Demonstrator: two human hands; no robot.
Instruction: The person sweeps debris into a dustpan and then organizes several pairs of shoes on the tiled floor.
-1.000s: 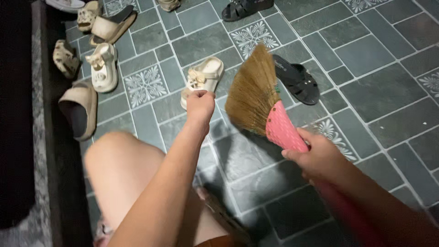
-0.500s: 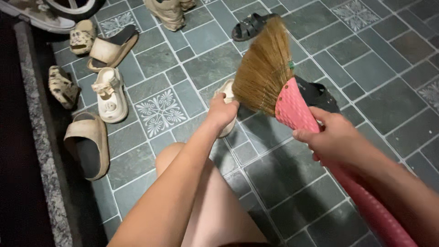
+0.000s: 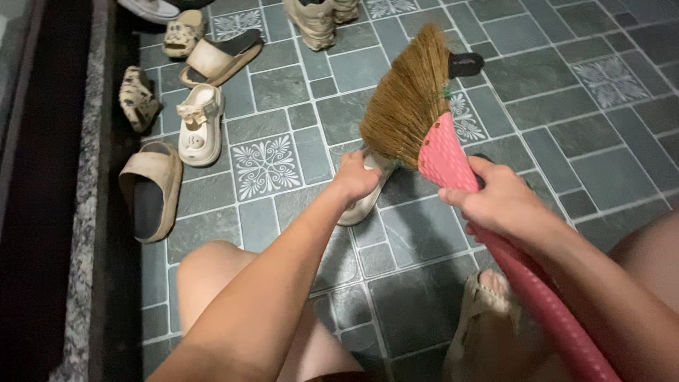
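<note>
My left hand [image 3: 355,177] grips the heel end of a cream sandal [image 3: 362,203] that lies on the grey tiled floor [image 3: 417,240], half hidden under the hand and the broom. My right hand [image 3: 503,204] is closed on the pink handle of a straw broom [image 3: 410,99], just below its pink woven collar. The brown bristles fan out up and to the left, above the sandal. My bare left knee [image 3: 205,272] and my right foot in a tan sandal [image 3: 488,311] show at the bottom.
Several cream and tan sandals [image 3: 194,124] lie along the dark step [image 3: 113,212] at the left. A tan slide [image 3: 150,187] lies nearest. A black sandal [image 3: 465,65] peeks out behind the bristles. Beige shoes [image 3: 318,20] stand at the top.
My left hand has drawn the cream sandal nearer to me. The broom stays raised in my right hand. The view has shifted, so the black sandal now sits behind the bristles.
</note>
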